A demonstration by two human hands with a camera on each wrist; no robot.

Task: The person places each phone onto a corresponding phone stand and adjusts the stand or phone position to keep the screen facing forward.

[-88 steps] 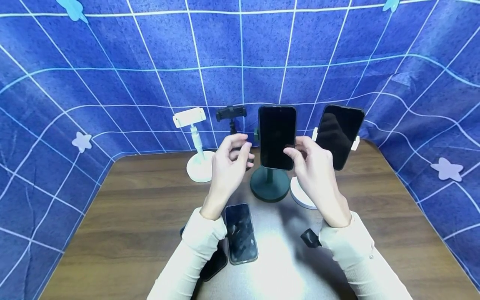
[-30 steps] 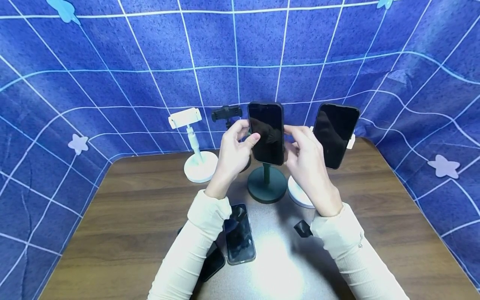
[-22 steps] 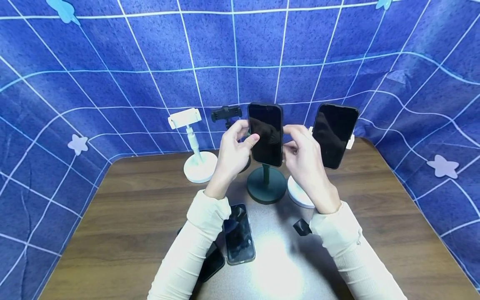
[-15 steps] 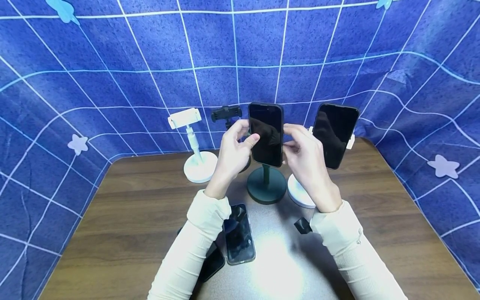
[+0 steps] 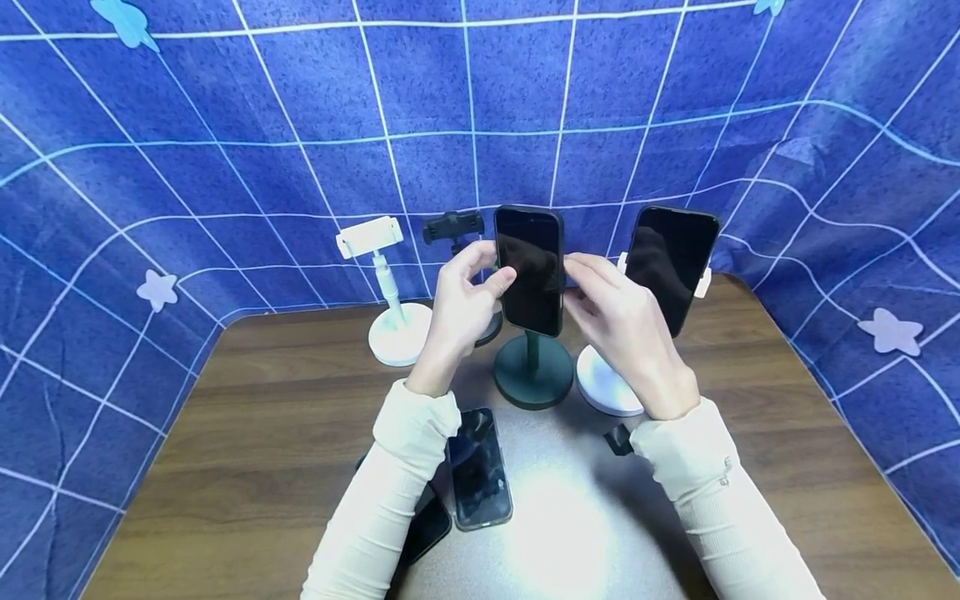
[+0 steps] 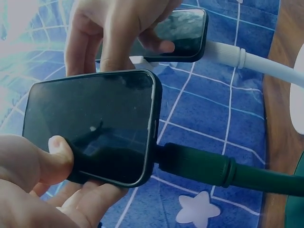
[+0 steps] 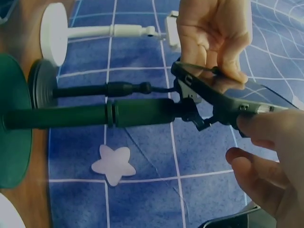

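A black smartphone (image 5: 529, 271) stands upright, slightly tilted, at the head of a dark green phone stand (image 5: 533, 371). My left hand (image 5: 467, 302) grips its left edge, thumb on the screen and fingers behind. In the right wrist view, the stand's clamp (image 7: 192, 111) shows behind the phone. My right hand (image 5: 624, 321) is at the right edge, its extended fingers touching the phone's side while the thumb stays apart. Just behind that hand, another smartphone (image 5: 675, 262) sits in a white stand (image 5: 603, 383).
To the left stand a white phone stand (image 5: 400, 333) and a black one (image 5: 453, 225) with bare clamps. Nearer on the wooden table (image 5: 247, 433) lie a smartphone (image 5: 480, 471) and another dark phone (image 5: 427, 525), partly under my left sleeve. A small black object (image 5: 618, 439) lies by my right cuff.
My left hand, free of the phone at first, has taken hold of its left edge. My right thumb has left the screen. Lately my right hand has shifted slightly rightward.
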